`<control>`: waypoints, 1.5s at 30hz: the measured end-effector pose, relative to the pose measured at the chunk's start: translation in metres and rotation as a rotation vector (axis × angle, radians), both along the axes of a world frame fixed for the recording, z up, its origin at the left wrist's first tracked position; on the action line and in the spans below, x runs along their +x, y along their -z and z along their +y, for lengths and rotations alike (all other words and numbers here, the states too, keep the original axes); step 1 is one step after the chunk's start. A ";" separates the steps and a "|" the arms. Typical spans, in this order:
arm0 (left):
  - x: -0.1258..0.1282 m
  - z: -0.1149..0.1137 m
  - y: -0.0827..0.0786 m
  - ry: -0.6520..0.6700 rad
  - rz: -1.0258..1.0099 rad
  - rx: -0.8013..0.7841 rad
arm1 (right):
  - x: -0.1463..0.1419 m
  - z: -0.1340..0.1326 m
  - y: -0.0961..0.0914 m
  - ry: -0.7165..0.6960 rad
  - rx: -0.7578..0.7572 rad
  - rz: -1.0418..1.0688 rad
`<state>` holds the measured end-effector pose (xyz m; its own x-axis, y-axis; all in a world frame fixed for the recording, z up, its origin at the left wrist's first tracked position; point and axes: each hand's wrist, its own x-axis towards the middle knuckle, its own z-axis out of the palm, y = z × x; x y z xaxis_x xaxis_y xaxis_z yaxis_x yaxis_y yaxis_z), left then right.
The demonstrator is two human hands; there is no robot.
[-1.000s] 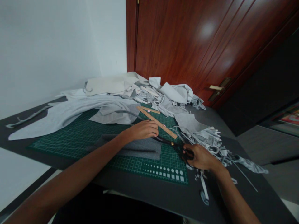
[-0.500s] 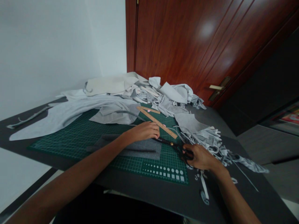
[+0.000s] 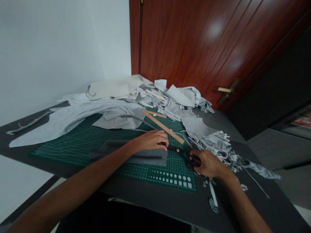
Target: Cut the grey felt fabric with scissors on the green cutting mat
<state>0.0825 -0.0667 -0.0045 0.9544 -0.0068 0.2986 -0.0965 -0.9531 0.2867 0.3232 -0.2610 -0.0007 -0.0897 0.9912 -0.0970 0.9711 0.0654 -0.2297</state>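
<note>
My right hand [image 3: 205, 161] grips the handles of black scissors [image 3: 178, 150] with a brass-coloured pivot. The blades point left towards my left hand [image 3: 154, 140], whose bent fingers close around the blade tips; what they pinch is hidden. A curved grey fabric strip [image 3: 145, 122] runs from the light grey cloth [image 3: 109, 120] to behind my left hand. Beneath my left wrist, dark grey fabric [image 3: 155, 160] lies on the green cutting mat [image 3: 80, 145]. Just beyond my hands is a wooden ruler [image 3: 162, 125] lying diagonally.
White cloth [image 3: 60, 116] covers the table's left part. Mixed fabric pieces [image 3: 167, 103] are heaped at the back, by the wooden door [image 3: 184, 42]. Thin scraps [image 3: 223, 150] spread along the right, and a small curled scrap [image 3: 213, 204] lies near the front edge.
My left hand has shifted slightly right and down, its fingers now over the scissor blade tips. My right hand and the scissors have hardly moved.
</note>
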 end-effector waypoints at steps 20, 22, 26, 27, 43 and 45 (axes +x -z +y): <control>0.004 -0.001 0.003 -0.049 -0.024 0.070 | 0.001 0.000 0.001 -0.011 -0.025 0.012; 0.003 0.002 0.001 -0.014 -0.019 0.070 | 0.001 0.001 0.001 -0.013 -0.023 0.017; -0.003 0.006 -0.003 0.048 -0.003 0.023 | 0.002 0.001 0.003 -0.015 -0.016 0.027; -0.004 0.007 -0.004 0.054 0.000 0.013 | 0.002 0.001 0.004 -0.016 -0.015 0.027; -0.002 0.003 -0.002 -0.092 0.035 -0.032 | -0.002 -0.001 -0.002 0.003 -0.030 0.018; -0.002 0.000 -0.003 -0.092 0.039 -0.025 | -0.002 -0.001 -0.002 0.000 -0.033 0.015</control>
<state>0.0810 -0.0666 -0.0015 0.9614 0.0880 0.2605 0.0023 -0.9500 0.3123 0.3211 -0.2617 0.0014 -0.0909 0.9875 -0.1284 0.9676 0.0571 -0.2458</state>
